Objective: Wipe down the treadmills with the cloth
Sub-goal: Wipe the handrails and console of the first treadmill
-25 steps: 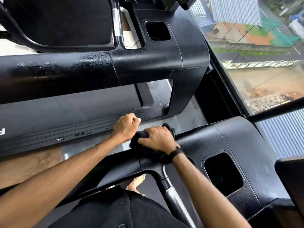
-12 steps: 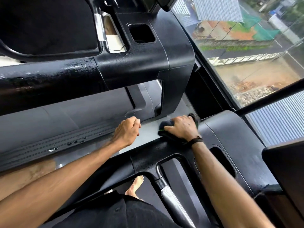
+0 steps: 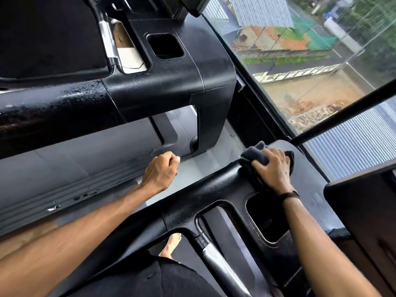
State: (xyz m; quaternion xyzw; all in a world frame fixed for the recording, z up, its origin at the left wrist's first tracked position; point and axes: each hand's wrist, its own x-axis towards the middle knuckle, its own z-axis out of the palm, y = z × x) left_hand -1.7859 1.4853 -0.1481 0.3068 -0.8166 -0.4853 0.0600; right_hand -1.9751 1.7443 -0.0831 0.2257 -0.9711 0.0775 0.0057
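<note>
Over on the near treadmill's console [image 3: 214,194], by the big window [image 3: 310,67], the right hand [image 3: 271,168] has its fingers curled over a bunched dark cloth [image 3: 255,156] and presses it onto the black moulded shoulder at the console's far corner. The left hand [image 3: 161,171] hangs out over the gap between the machines, closed into a loose fist with nothing in it, touching nothing that I can see. What worries me is the wad itself: it looks balled up, so I'd guess only a small patch meets the plastic and the textured surface may be left streaked. The corner drops away just past the fingers, so a firm push could carry the cloth off the edge into the gap. A cup-holder recess [image 3: 260,219] sits just under the wrist, and a pass that skims around it would leave it dirty. The second treadmill [image 3: 167,86] beyond shows droplets beading on its handrail, which I'd judge not yet wiped. A bare foot [image 3: 171,247] shows below on the belt.
</note>
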